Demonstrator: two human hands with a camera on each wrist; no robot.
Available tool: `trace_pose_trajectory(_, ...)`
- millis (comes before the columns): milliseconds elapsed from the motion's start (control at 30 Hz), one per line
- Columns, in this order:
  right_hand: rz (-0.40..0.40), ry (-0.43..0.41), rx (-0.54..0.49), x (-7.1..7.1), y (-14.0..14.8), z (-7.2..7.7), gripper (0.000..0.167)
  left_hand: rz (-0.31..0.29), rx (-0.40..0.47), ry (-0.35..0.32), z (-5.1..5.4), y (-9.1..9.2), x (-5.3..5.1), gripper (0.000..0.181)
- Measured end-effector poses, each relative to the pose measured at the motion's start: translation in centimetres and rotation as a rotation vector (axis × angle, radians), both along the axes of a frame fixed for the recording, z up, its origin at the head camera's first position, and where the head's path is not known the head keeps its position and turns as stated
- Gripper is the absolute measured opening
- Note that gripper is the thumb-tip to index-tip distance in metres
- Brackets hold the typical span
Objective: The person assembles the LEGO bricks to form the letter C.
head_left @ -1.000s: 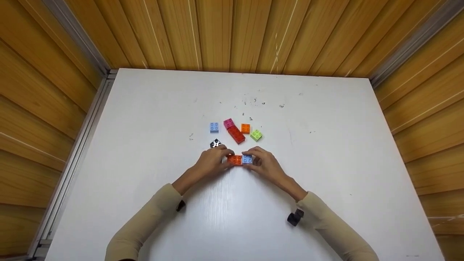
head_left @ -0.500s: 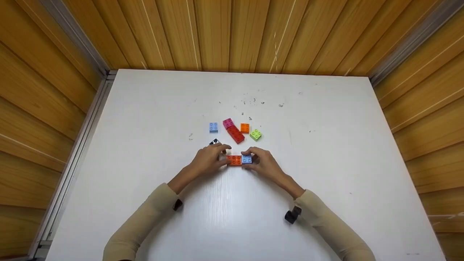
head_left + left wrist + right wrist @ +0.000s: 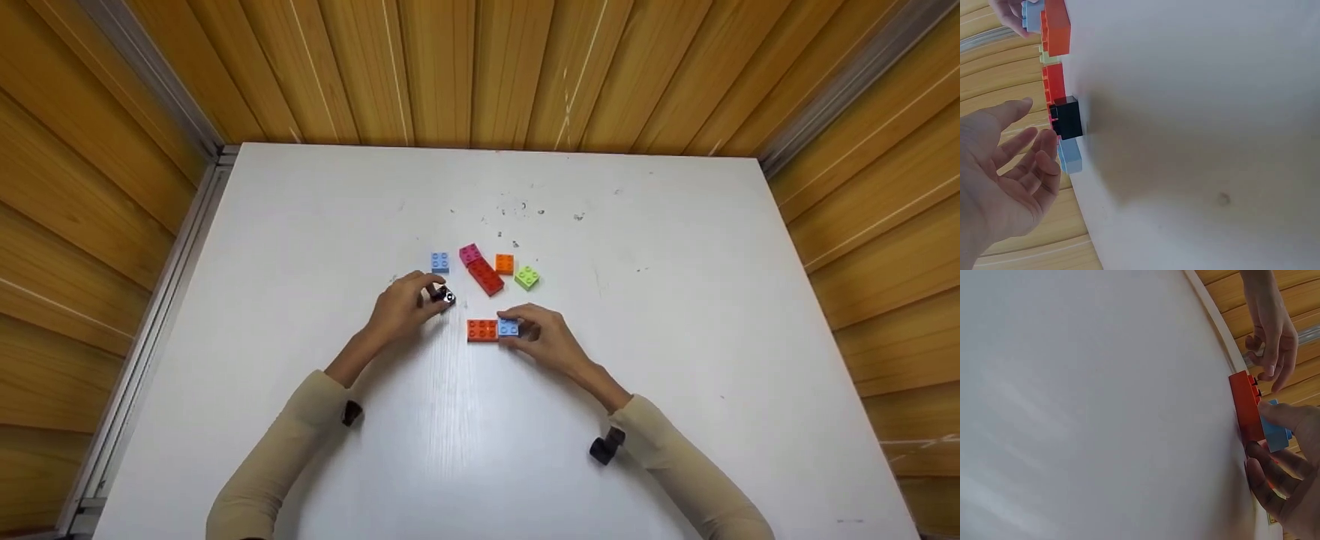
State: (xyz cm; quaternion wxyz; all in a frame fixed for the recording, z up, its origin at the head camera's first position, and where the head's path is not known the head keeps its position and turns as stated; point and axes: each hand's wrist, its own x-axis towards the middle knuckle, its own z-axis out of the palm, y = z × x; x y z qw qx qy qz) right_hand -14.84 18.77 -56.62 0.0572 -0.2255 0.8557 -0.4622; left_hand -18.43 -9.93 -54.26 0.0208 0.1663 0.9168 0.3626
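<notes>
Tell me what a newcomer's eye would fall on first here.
Probably the long red block and the pink block at its far end, vivid near the middle of the white table. Nearer the person, the right hand pinches a light blue block on the right end of an orange-red block. Off to the left, the left hand is close to a black block.

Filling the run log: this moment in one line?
left hand: at black brick, contact unclear | right hand: grips blue brick atop long orange brick | red brick: untouched
</notes>
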Motion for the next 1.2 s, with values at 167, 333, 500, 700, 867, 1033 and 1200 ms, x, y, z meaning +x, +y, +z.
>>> trace_pose_trajectory(167,0.006,-0.014,0.011,0.1,0.2,0.0,0.042,0.049,-0.031,-0.031,-0.5,0.0,-0.1,0.054)
trace_pose_trajectory(333,-0.009,-0.034,0.003,0.1,0.5,0.1,0.042,0.030,-0.057,-0.060,-0.9,0.4,-0.4,0.055)
trace_pose_trajectory(500,-0.011,-0.067,-0.020,0.0,0.5,0.1,0.042,0.042,-0.086,-0.091,-1.1,0.6,-0.6,0.046)
trace_pose_trajectory(700,-0.014,-0.109,-0.043,-0.2,0.1,0.1,0.042,0.047,-0.092,-0.100,-1.4,0.6,-0.5,0.041)
trace_pose_trajectory(867,-0.029,-0.116,-0.035,-0.2,-0.2,0.2,0.043,0.022,-0.075,-0.081,-1.4,0.6,-0.3,0.041)
trace_pose_trajectory(1033,-0.027,-0.138,-0.025,0.1,-0.5,1.1,0.042,-0.003,-0.075,-0.084,-1.2,0.6,-0.1,0.043)
trace_pose_trajectory(1200,-0.013,-0.138,-0.039,0.6,-0.7,2.4,0.041,-0.028,-0.066,-0.107,-0.6,0.8,0.3,0.043)
